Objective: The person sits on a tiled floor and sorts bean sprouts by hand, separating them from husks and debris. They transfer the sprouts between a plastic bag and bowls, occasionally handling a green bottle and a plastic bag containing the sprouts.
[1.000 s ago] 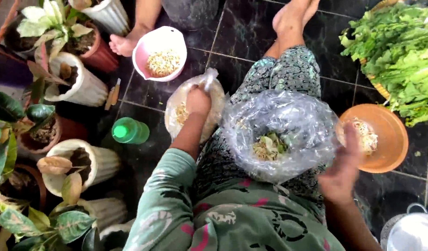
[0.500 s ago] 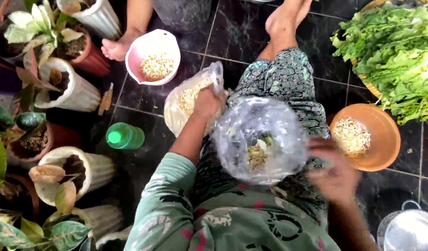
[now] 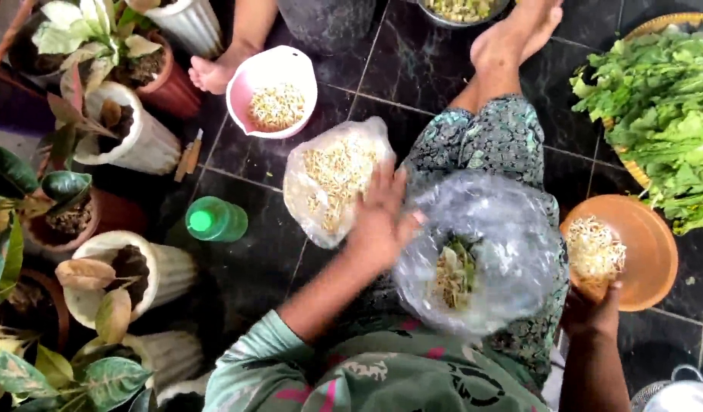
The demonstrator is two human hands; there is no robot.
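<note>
I sit on a dark tiled floor with a clear plastic bag (image 3: pixel 511 229) open on my lap; some greens and bean sprouts (image 3: pixel 452 276) lie inside it. My left hand (image 3: pixel 380 220) rests with fingers spread on the lower right of a plastic bag of bean sprouts (image 3: pixel 324 179), its thumb by the clear bag's rim. My right hand (image 3: pixel 593 311) holds a handful of bean sprouts (image 3: pixel 593 252) over an orange bowl (image 3: pixel 653 263).
A pink bowl of sprouts (image 3: pixel 271 76) and another person's foot (image 3: pixel 212 72) lie beyond the sprout bag. A green bottle (image 3: pixel 215 220) and several potted plants (image 3: pixel 130 141) stand on the left. A tray of leafy greens (image 3: pixel 660 107) is at the right, a metal pot (image 3: pixel 683 397) at the bottom right.
My left hand slid from the top of the sprout bag down to its lower right side, next to the clear bag. My right hand went to the orange bowl and closed on sprouts.
</note>
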